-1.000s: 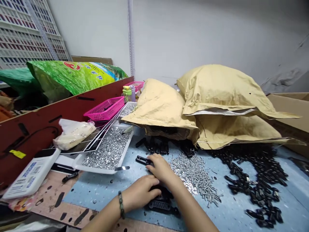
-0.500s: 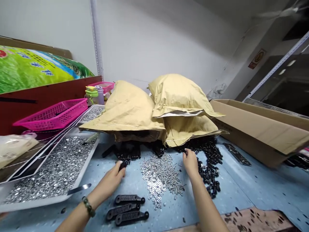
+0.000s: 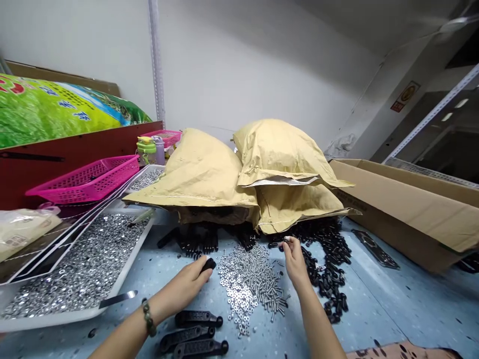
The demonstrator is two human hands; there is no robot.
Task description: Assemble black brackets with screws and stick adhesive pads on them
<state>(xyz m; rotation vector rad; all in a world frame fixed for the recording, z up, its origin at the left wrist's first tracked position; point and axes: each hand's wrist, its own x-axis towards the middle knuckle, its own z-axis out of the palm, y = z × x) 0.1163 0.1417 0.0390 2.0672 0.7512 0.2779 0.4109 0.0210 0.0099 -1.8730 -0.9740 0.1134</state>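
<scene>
My left hand (image 3: 185,285), wearing a green bead bracelet (image 3: 148,317), is closed around a black plastic part (image 3: 209,264) whose rounded end sticks out past the fingers. On the right, the fingers of my right hand (image 3: 295,262) are pinched beside small black parts (image 3: 274,245); what they hold, if anything, is too small to make out. Between the hands lie a heap of screws (image 3: 262,274) and a patch of nuts (image 3: 239,294). Several black arm-shaped pieces with ball ends (image 3: 200,347) lie below my left hand. A larger pile of black parts (image 3: 331,249) spreads beyond my right hand.
Stuffed yellow paper sacks (image 3: 205,169) stand behind the piles. At left are a white tray (image 3: 129,264) of metal nuts, a metal strip (image 3: 119,298) over its edge, and a pink basket (image 3: 90,187). A cardboard box (image 3: 404,199) and a black flat piece (image 3: 376,248) are at right.
My left hand has moved right toward the screws with the black part in it. My right hand stays by the black parts, its fingers drawn closer together. The view has shifted slightly.
</scene>
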